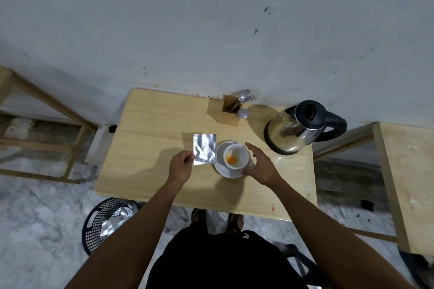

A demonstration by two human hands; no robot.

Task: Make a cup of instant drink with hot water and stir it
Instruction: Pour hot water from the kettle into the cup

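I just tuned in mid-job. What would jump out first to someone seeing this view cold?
Probably the white cup on its saucer at the table's middle, with orange powder in its bottom and no water yet. The left hand pinches a silver sachet just left of it, while the right hand curves around the cup's right side. A steel kettle with a black lid stands at the back right.

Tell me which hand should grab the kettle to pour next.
Right. The right hand is open beside the cup, nearer the kettle; the left hand holds the sachet.
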